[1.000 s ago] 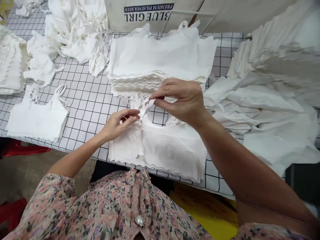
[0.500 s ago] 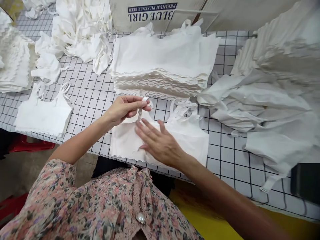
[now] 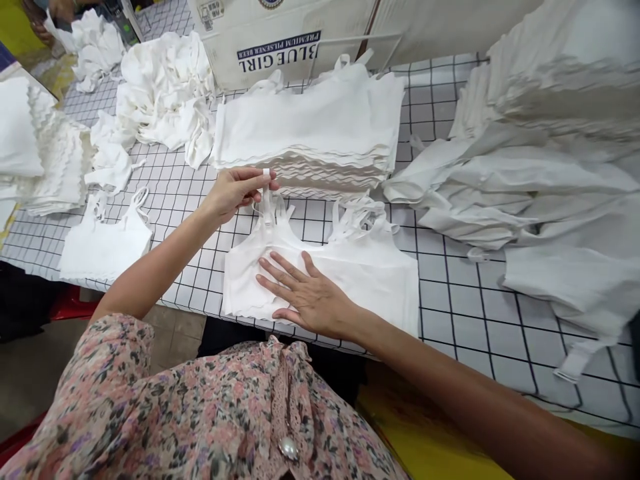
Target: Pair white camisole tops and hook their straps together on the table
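Note:
In front of me a white camisole bra top lies flat on the table, its wavy hem toward me. My left hand pinches one of its shoulder straps between thumb and fingers and holds it up, stretched away from the garment. My right hand rests flat on the front of the top, fingers spread. The other strap lies in loose loops at the top's far right edge. Just beyond is a neat stack of similar white tops, wavy hems facing me.
A cardboard box stands behind the stack. Crumpled white garments lie at the back left, with a single white top nearer. On the right is a large heap of white garments. A checked cloth covers the table.
My left hand has drawn the strap upward and straightened it. My right hand has come off the strap's base and spread flat on the fabric. The view has shifted slightly.

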A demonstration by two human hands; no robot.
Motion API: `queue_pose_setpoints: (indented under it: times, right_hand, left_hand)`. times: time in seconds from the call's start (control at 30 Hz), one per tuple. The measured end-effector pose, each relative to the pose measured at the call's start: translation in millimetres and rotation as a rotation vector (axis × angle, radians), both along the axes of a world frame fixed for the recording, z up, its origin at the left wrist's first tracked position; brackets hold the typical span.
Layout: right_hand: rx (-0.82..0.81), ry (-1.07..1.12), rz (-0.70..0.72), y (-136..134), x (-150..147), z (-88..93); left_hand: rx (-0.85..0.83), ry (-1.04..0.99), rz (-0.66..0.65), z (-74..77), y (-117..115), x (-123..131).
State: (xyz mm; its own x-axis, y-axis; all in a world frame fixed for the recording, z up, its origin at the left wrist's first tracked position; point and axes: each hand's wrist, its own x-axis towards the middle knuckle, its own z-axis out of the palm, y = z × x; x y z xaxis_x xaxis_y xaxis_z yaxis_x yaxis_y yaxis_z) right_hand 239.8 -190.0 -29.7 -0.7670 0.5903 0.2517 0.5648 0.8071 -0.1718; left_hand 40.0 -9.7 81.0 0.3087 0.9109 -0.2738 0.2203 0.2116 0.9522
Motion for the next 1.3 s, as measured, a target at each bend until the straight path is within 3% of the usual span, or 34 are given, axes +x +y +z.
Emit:
queue_pose_setpoints:
  times: [0.13,0.23,0.3,0.37,0.47,0.57,0.67,0.8,1.0,1.17,1.3]
  right_hand:
    - [-0.011,0.033,0.002,2,0,-3.3]
    - [0.010,0.127,-0.003,2,6,4.2]
    - [0.026,0.229,-0.061,-3,12,12.4]
    - [0.015,0.296,-0.183,-12,18,19.4]
    - [-0.047,0.233,-0.382,-32,30,21.1]
    - [-0.086,0.083,-0.493,-53,48,13.5]
    - [-0.089,0.000,-0.551,-69,70,8.1]
    - [-0.024,-0.006,-0.603,-72,71,14.4]
    - [-0.024,-0.030,-0.408,-62,40,19.2]
    - [-0.078,-0.058,-0.410,-66,53,13.5]
    - [-0.101,-0.075,-0.389,-66,55,14.7]
  left_hand:
    - [0.063,0.118,-0.019,-7.5,14,-5]
    - [0.354,0.272,0.039,-9.5,0,-22]
    - [0.643,0.367,0.052,-16.2,-33,-33]
    - [0.870,0.452,-0.074,-31.3,-79,-39]
    - [0.929,0.606,-0.334,-64.2,-146,-42]
    - [0.880,0.760,-0.440,-90.6,-179,-49]
    - [0.846,0.783,-0.470,-96.7,-178,-63]
    - [0.942,0.726,-0.503,-83.9,-170,-66]
    - [1.107,0.567,-0.616,-79.1,-176,-66]
    - [1.166,0.454,-0.551,-74.4,-172,-89]
    - [1.121,0.374,-0.491,-66.4,-170,-89]
